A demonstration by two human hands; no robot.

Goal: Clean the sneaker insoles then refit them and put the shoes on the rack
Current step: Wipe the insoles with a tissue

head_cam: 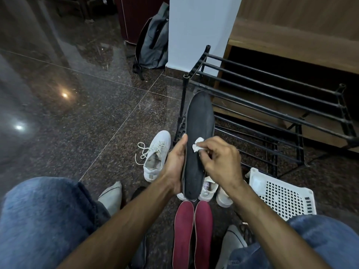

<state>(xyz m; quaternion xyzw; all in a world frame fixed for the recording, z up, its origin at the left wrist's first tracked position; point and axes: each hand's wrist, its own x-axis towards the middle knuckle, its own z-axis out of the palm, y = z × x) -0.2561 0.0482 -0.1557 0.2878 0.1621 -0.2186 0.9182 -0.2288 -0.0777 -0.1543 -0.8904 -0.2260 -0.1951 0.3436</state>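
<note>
Tissue (197, 144) (right hand (219, 158)) on dark insole (200, 121)

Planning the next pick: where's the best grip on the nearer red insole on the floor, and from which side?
Pinch the red insole along its bare left edge near the middle, coming from above-left. It lies flat, its right edge touches the second red insole, and its near end runs out of view.

Left hand (174, 162) grips dark insole (200, 121); right hand (219, 160) presses wipe (197, 144).

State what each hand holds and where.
Left hand grips the dark insole along its left edge near the heel; right hand pinches a white wipe against its surface.
</note>
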